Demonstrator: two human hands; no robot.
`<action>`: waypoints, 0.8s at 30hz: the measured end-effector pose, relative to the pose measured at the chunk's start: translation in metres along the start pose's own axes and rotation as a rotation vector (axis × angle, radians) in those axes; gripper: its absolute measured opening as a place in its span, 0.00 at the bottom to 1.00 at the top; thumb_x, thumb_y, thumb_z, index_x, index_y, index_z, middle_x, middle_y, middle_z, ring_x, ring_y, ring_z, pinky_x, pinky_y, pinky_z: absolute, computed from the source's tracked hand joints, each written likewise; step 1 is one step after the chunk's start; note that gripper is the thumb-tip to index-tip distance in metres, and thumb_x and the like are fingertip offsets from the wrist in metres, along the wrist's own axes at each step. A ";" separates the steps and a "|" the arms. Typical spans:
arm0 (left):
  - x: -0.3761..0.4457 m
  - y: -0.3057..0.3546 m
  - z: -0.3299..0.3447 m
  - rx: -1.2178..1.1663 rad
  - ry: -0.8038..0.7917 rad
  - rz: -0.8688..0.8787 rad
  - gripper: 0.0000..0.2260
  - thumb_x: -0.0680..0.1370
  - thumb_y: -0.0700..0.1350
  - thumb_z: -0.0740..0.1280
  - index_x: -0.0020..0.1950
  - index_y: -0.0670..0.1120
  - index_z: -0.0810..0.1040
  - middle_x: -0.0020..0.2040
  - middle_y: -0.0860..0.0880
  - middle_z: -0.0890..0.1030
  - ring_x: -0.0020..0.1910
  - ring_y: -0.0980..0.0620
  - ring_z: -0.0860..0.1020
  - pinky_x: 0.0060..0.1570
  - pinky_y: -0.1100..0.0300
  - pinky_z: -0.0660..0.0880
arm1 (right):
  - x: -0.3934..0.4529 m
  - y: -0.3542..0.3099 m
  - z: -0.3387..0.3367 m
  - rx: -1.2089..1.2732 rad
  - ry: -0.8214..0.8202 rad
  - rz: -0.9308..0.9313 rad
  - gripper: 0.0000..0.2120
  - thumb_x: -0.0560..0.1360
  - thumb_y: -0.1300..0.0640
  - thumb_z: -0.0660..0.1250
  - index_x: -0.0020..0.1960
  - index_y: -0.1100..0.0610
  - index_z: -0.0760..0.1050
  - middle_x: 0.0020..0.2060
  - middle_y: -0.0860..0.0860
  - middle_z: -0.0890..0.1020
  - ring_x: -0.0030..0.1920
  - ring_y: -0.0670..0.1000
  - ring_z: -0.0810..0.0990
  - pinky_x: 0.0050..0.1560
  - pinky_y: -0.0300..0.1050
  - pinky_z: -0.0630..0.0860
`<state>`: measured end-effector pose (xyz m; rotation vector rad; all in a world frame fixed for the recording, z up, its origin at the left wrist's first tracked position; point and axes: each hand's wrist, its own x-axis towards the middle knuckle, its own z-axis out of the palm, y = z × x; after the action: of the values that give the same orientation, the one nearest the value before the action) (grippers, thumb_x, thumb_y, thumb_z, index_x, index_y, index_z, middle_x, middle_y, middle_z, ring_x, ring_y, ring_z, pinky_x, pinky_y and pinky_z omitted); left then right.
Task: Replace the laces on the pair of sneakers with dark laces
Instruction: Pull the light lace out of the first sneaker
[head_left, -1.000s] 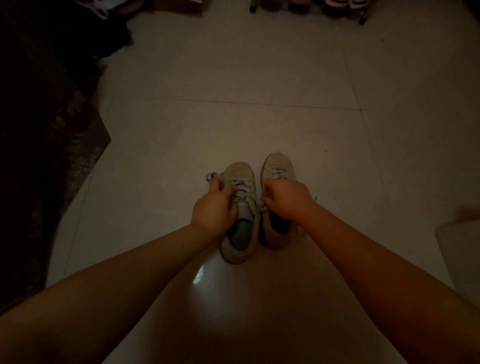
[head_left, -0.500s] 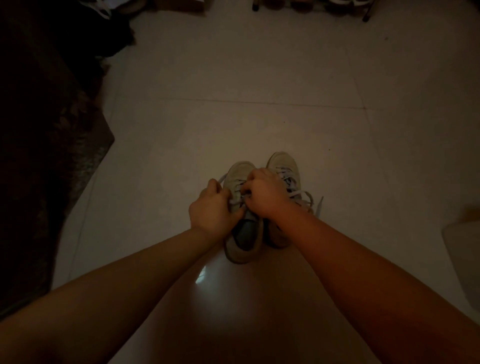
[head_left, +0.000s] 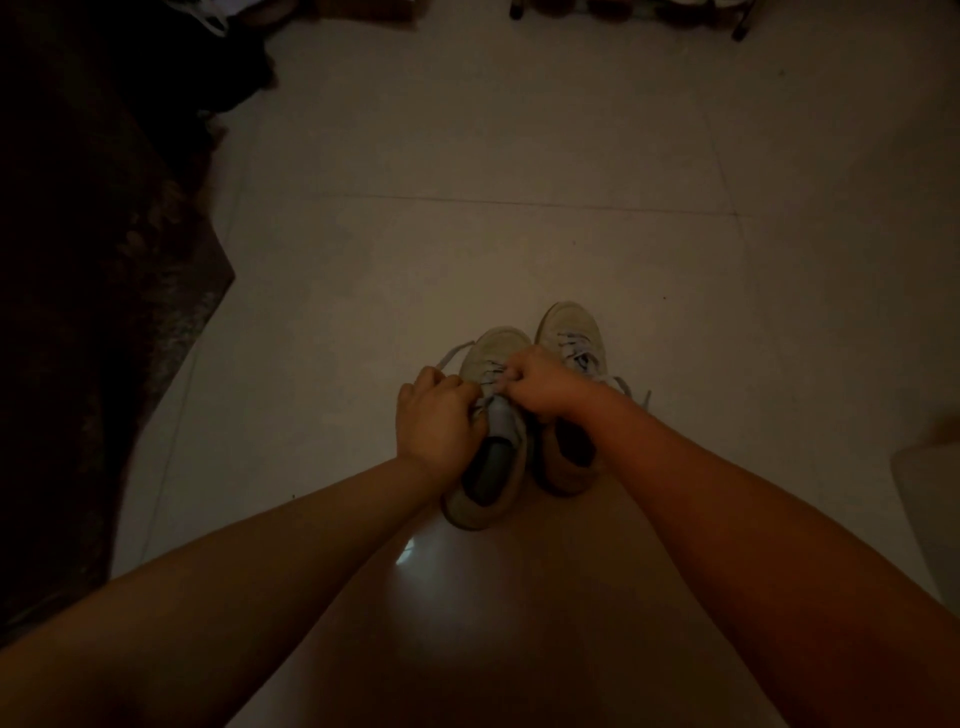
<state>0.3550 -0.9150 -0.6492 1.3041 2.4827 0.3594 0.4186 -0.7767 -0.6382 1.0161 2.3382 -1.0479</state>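
Pale lace (head_left: 488, 402) is pinched by both hands over the tongue of the left sneaker (head_left: 491, 431). The left hand (head_left: 434, 421) is curled, its fingers closed on the lace at the shoe's left side, with a loose end (head_left: 453, 356) trailing out past the knuckles onto the floor. The right hand (head_left: 540, 382) is bunched into a fist just beside it, fingertips nipping the lace at the eyelets. The two hands are almost touching. The right sneaker (head_left: 569, 343) is set just beside the left one, toes pointing away, its own pale lace (head_left: 576, 348) threaded at the front and loosened ends spilling to the right. Both sneakers are stood on a light tiled floor (head_left: 519, 249). A dark rug (head_left: 104, 312) is laid along the left edge, and dim clutter is seen at the far end, too dark to be told.
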 end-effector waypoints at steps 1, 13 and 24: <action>0.000 0.001 0.000 -0.002 -0.003 -0.002 0.08 0.76 0.49 0.61 0.48 0.48 0.77 0.47 0.49 0.78 0.56 0.48 0.68 0.44 0.58 0.56 | -0.002 -0.001 -0.001 0.033 -0.013 0.006 0.10 0.76 0.59 0.63 0.37 0.60 0.72 0.35 0.57 0.75 0.35 0.52 0.73 0.29 0.40 0.68; 0.003 0.001 0.002 0.012 -0.051 -0.003 0.20 0.75 0.49 0.61 0.67 0.58 0.70 0.50 0.47 0.78 0.56 0.46 0.72 0.51 0.56 0.61 | -0.018 0.003 -0.015 -0.009 0.018 -0.139 0.08 0.75 0.60 0.65 0.49 0.62 0.81 0.43 0.54 0.79 0.46 0.55 0.79 0.50 0.51 0.78; 0.014 0.009 -0.004 0.105 -0.144 0.041 0.21 0.74 0.58 0.51 0.57 0.52 0.76 0.54 0.47 0.75 0.56 0.46 0.72 0.55 0.52 0.63 | -0.024 0.012 -0.006 -0.248 0.109 -0.147 0.08 0.75 0.60 0.61 0.51 0.57 0.77 0.48 0.57 0.80 0.48 0.57 0.78 0.47 0.48 0.75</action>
<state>0.3529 -0.8985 -0.6447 1.3715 2.3859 0.1400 0.4429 -0.7780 -0.6260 0.8374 2.5852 -0.7434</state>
